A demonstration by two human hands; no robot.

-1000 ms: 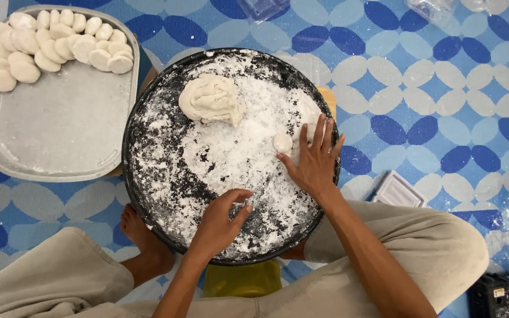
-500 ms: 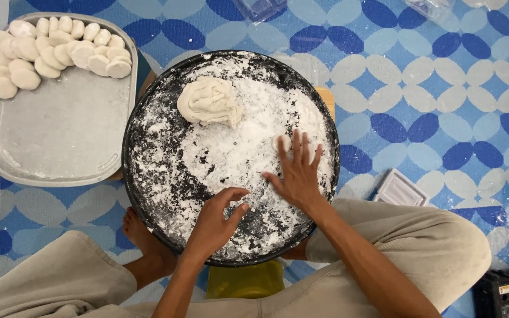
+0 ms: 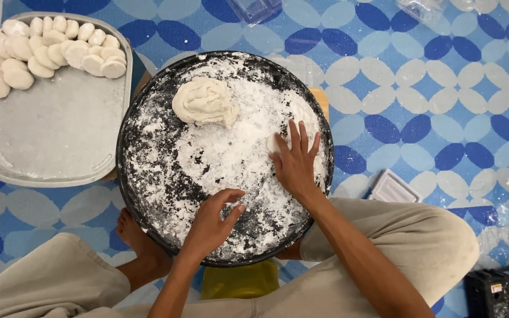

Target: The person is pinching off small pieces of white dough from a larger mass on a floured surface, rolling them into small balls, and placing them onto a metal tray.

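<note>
I look down at a big round black tray (image 3: 148,194) covered with white flour. My right hand (image 3: 296,162) lies flat on the flour at the right side of the tray, the fingers stretched and a little spread, palm down. Under its fingertips there is a small white dough piece (image 3: 274,143), touching the index finger; the hand presses on it and does not grip it. My left hand (image 3: 210,224) is over the lower middle of the tray, the fingers curled and the thumb close to the fingertips, like a pinch. I cannot tell if something small is between them. A bigger lump of dough (image 3: 204,103) rests on the upper part of the tray, well apart from both hands.

At the left of the black tray stands a grey rectangular tray (image 3: 54,141), and many round white dough discs (image 3: 48,50) lie in rows along its upper edge. Under everything is a mat (image 3: 431,82) with a blue and white pattern.
</note>
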